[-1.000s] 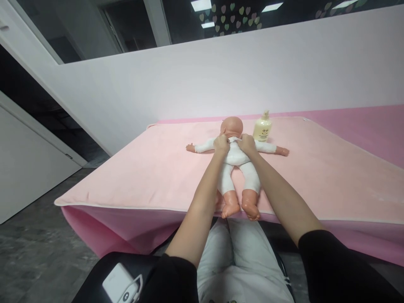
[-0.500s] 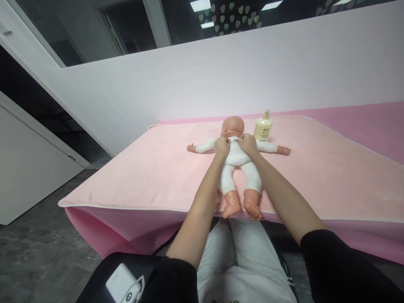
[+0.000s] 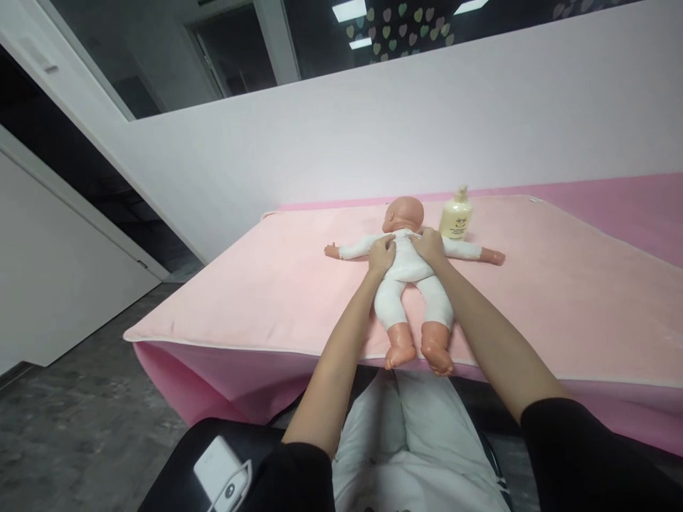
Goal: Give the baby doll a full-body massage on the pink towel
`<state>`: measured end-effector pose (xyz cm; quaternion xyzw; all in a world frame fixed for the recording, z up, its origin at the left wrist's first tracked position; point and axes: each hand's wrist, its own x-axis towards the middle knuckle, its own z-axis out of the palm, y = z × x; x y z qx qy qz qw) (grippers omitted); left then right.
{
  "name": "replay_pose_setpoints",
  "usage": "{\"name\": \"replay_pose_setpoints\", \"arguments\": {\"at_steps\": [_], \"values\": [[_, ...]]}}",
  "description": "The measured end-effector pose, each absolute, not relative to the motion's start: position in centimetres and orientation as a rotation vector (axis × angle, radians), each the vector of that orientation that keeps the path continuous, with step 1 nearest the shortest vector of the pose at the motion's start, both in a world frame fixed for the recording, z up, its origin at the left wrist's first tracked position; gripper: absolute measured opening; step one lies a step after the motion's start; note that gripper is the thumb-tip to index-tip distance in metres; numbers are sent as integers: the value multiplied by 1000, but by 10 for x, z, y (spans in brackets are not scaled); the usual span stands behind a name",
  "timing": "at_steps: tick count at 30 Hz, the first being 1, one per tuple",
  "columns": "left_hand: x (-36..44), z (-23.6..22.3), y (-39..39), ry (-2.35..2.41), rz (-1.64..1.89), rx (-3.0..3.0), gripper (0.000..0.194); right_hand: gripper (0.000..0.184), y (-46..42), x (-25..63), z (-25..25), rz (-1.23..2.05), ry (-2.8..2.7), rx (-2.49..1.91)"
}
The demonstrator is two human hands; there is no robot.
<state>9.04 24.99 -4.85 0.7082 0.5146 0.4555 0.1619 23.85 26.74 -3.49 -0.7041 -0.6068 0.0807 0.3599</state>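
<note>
A baby doll (image 3: 410, 267) in a white body suit lies face down, its arms stretched out to both sides and its feet near the table's front edge. Across the left side of its upper back rests my left hand (image 3: 381, 256), fingers bent round the body and thumb turned inward. My right hand (image 3: 429, 246) grips the right side in the same way, just below the shoulder. The undersides of both hands are hidden. Close behind the doll's right-hand arm stands a pale yellow pump bottle (image 3: 456, 216).
A pink padded mat (image 3: 256, 284) covers the table, with a darker pink cloth (image 3: 229, 377) hanging over the front. Behind it rises a white wall (image 3: 373, 128) with a window above. A white device with a cable (image 3: 220, 469) lies on a black surface at lower left.
Both hands have slid slightly down the doll's back from near the neck, and the fingertips sit a little farther apart. My view has turned slightly left.
</note>
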Motion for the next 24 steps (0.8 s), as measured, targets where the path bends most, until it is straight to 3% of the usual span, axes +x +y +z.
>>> {"name": "replay_pose_setpoints", "arguments": {"at_steps": [8, 14, 18, 24], "values": [[75, -64, 230, 1354, 1300, 1872, 34, 39, 265, 238, -39, 135, -1670, -1832], [75, -63, 224, 1396, 1544, 1678, 29, 45, 260, 231, -24, 41, -1777, -1860], [75, -63, 222, 1477, 1580, 1639, 27, 65, 274, 220, -5, 299, -1593, -2013], [77, -62, 225, 1459, 1565, 1685, 27, 114, 294, 202, 5, 470, -1403, -2158]]}}
